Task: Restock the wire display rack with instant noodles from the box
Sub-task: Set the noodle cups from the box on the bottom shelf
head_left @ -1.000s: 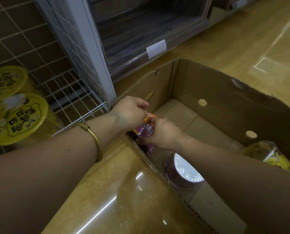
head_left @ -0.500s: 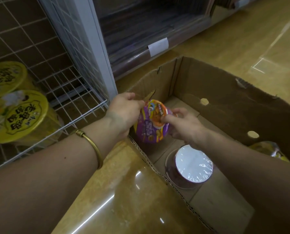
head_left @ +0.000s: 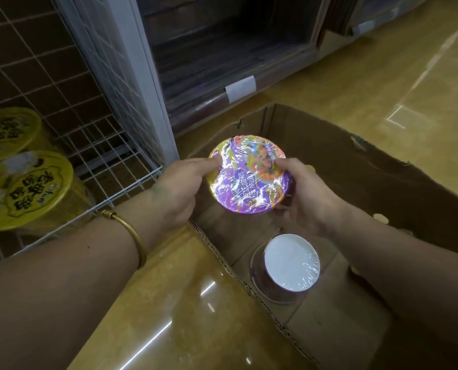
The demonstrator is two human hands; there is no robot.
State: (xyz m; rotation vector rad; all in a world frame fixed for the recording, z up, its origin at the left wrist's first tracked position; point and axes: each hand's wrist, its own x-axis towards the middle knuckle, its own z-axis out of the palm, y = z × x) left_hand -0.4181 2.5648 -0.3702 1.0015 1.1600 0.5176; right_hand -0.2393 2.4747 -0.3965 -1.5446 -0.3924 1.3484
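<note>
1. The left hand (head_left: 180, 188) and the right hand (head_left: 308, 193) grip one purple instant noodle cup (head_left: 248, 177) between them. Each hand's fingers curl round an opposite side of its rim.
2. The cup's shiny, shrink-wrapped lid is turned up toward the camera. The cup hangs above the far left corner of the open cardboard box (head_left: 382, 177), clear of the box's bottom.
3. A gold bangle (head_left: 132, 231) circles the left wrist, just left of the box.
4. Inside the box, near its left wall, a second purple cup (head_left: 289, 265) stands upside down with its white base facing up.
5. Left of the box stands the white wire display rack (head_left: 110, 145). Two yellow-lidded noodle cups sit low in it, well apart from the box: a nearer one (head_left: 28, 190) and a farther one (head_left: 6, 129).
6. The box rests on a glossy tan floor (head_left: 356, 84).
7. Beyond the box is a dark shelf unit with a white label (head_left: 240, 88) on its lower edge.
</note>
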